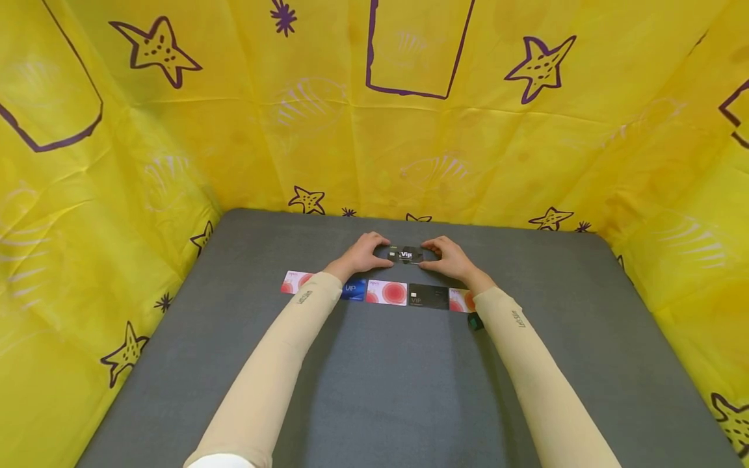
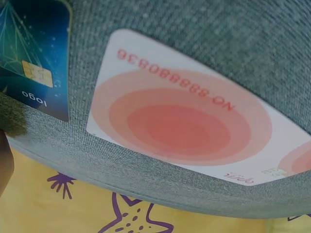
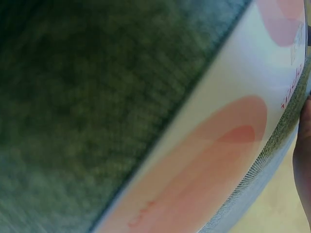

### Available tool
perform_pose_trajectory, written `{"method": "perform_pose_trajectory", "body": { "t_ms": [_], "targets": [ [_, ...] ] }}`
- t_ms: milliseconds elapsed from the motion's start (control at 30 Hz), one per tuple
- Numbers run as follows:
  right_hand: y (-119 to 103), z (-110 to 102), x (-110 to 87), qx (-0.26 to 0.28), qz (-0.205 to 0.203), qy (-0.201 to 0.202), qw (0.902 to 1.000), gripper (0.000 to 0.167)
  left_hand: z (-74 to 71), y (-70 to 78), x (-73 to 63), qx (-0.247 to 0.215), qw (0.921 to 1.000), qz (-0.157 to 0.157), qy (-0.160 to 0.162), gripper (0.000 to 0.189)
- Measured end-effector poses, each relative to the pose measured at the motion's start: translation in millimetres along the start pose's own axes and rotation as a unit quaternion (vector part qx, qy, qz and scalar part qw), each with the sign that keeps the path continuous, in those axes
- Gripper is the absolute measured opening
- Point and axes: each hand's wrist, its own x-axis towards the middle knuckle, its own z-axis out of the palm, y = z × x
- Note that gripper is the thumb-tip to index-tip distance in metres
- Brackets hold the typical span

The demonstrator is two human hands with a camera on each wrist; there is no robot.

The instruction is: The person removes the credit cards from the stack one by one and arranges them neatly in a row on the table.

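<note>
A black card point(image 1: 406, 255) printed "Vip" is near the far side of the table, between the two hands. My left hand point(image 1: 363, 253) holds its left end with thumb and fingertips. At the opposite end my right hand point(image 1: 450, 259) grips the card the same way. Nearer the body runs a row of cards: a white card with red circles point(image 1: 386, 292) in the middle, a blue VIP card point(image 1: 354, 289), a black VIP card point(image 1: 428, 296), and further white-and-red cards at each end, partly covered by the forearms. Only slivers of the hands show in the wrist views.
The cards lie on a grey cloth-covered table point(image 1: 380, 390). A small dark green object point(image 1: 475, 322) sits beside the right forearm, partly hidden. Yellow cloth point(image 1: 328, 149) with starfish drawings hangs round the back and both sides.
</note>
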Motion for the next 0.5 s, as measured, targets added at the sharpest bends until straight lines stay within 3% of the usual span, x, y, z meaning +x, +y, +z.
{"method": "perform_pose_trajectory", "body": {
  "t_ms": [500],
  "targets": [
    [-2.7, -2.1, 2.1, 0.004, 0.020, -0.022, 0.9996, 0.055, -0.8, -0.8, 2.1, -0.001, 1.0000, -0.007, -0.006, 0.055]
  ]
}}
